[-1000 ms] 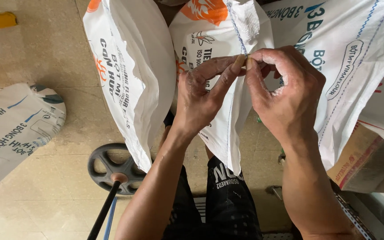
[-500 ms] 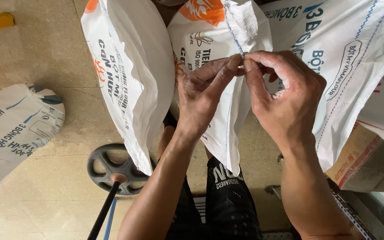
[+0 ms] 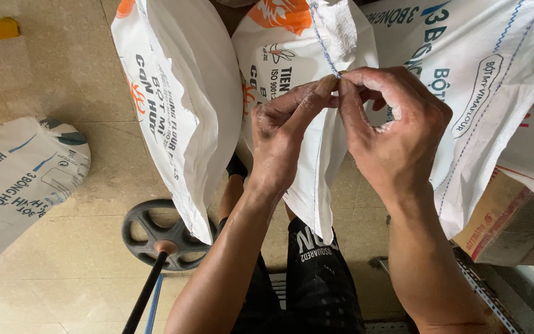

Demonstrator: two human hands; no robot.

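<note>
Both the left hand (image 3: 282, 133) and the right hand (image 3: 390, 133) pinch the blue stitching thread (image 3: 322, 37) of the middle white sack (image 3: 301, 80) at upper centre of the frame. More white sacks (image 3: 174, 105) flank it. A black wheel (image 3: 159, 234) lies on the tiled floor (image 3: 63, 74), lower left.
</note>
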